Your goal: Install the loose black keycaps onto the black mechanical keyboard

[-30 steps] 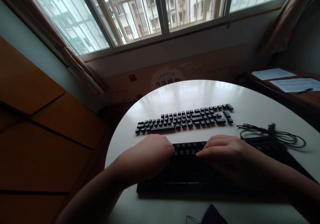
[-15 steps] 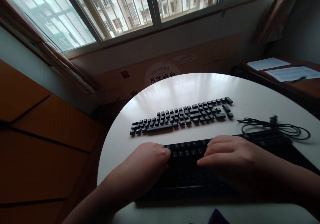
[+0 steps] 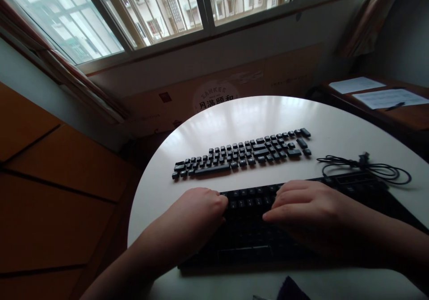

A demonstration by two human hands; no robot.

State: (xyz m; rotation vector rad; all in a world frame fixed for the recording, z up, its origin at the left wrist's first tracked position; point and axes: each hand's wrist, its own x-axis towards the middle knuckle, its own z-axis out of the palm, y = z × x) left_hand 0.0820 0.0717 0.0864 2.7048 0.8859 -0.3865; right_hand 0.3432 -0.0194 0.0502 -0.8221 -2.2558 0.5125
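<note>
A black keyboard lies on the white round table, its upper rows fitted with keys and its middle dark and largely bare of caps. At its upper left end my left hand is closed, fingers curled down over the edge. My right hand rests over the upper rows right of the middle, fingers bent together with the thumb pointing left; what its fingertips pinch, if anything, is hidden. Beyond the keyboard, loose black keycaps are set out in rows, among them a long space bar.
A coiled black cable lies at the keyboard's far right. Dark purple cloth shows at the near edge of the white table. Papers and a pen lie on a brown table to the right. Behind is a barred window.
The view has shifted slightly. Both hands keep their places on the keyboard, and the loose keycaps look the same.
</note>
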